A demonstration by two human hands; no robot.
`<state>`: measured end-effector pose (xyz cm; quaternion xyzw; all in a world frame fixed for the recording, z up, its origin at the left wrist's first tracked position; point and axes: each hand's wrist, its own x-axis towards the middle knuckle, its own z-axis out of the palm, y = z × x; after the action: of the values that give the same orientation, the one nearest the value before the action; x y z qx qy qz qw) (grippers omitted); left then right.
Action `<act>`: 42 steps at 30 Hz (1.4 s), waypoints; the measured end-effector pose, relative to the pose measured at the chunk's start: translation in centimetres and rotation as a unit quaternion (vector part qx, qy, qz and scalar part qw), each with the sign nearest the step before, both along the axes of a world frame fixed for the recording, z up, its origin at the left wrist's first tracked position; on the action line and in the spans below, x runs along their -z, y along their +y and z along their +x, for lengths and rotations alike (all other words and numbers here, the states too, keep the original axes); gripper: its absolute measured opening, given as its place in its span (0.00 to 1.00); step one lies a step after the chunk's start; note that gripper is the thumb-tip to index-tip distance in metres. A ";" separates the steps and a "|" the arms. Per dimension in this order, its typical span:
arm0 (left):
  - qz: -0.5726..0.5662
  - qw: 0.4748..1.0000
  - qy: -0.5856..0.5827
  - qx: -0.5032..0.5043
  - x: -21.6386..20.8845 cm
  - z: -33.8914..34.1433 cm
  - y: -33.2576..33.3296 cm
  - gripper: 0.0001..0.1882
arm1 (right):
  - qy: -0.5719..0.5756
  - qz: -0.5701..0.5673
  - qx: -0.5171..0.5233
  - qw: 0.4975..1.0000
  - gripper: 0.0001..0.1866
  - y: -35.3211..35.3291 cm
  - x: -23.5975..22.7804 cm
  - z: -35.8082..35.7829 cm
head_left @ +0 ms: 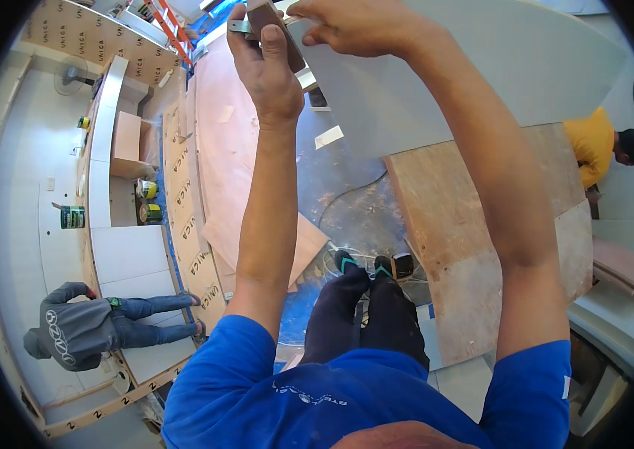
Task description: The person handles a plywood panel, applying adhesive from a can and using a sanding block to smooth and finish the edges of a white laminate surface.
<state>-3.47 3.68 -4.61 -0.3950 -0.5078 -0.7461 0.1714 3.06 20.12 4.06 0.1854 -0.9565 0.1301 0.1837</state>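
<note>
Raised to the top edge of the view, my left hand is closed around a brown block that looks like wood. A small grey-green metal plate with a hole sticks out beside the block, between the thumb and fingers. Just right of the block is my right hand, its thumb and a finger apart and pointing toward the block. I see nothing held in the right hand, though part of it runs out at the top edge.
A large pale grey panel spans the upper right, with brown plywood sheets below it. Cables lie around my feet. One person in grey is at lower left, another in yellow at right. An orange ladder stands far left.
</note>
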 end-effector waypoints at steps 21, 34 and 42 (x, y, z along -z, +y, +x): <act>0.002 0.992 -0.126 0.011 13.1 3.0 -0.8 0.35 | -0.047 0.007 0.010 0.999 0.16 -0.2 -0.1 -0.8; 0.060 0.998 -0.018 0.028 0.1 -1.8 0.5 0.38 | -0.009 -0.004 -0.017 1.000 0.19 0.1 -0.7 0.4; -0.061 0.993 -0.069 -0.070 6.6 1.6 -1.3 0.34 | 0.017 -0.006 -0.002 1.000 0.18 0.0 0.1 -0.4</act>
<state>-1.83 2.42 -11.17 -0.3158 -0.5892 -0.7256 0.1634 2.63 20.13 3.94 0.1887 -0.9521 0.1333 0.2004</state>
